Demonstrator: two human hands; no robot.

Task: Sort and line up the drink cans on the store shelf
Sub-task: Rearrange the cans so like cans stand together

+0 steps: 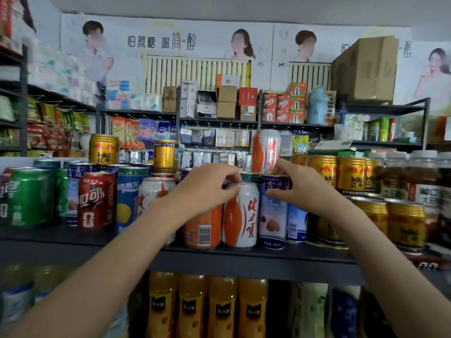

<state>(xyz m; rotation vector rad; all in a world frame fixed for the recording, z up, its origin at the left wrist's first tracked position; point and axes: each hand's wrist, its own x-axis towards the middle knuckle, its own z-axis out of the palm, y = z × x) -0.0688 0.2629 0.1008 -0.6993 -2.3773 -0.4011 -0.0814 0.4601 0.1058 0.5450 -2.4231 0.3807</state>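
Mixed drink cans stand on a dark shelf [73, 236]. My left hand [207, 189] reaches over an orange can [202, 228], and its curled fingertips pinch the top rim of a white and orange can [241, 215]. My right hand [302, 189] grips the purple top of a blue can [272, 215] right beside it. To the left stand a red cola can [96, 201], a green can [29, 198] and a blue lemon can [127, 203]. Gold Red Bull cans [405, 225] are grouped on the right. Three more cans are stacked on top: two gold ones [103, 150] [164, 157] and a white one [267, 152].
Brown glass jars [422, 176] stand at the far right of the shelf. Yellow juice bottles [222, 308] fill the shelf below. Behind are racks with snack bags [51, 128], small boxes [227, 101] and a large cardboard box [366, 69].
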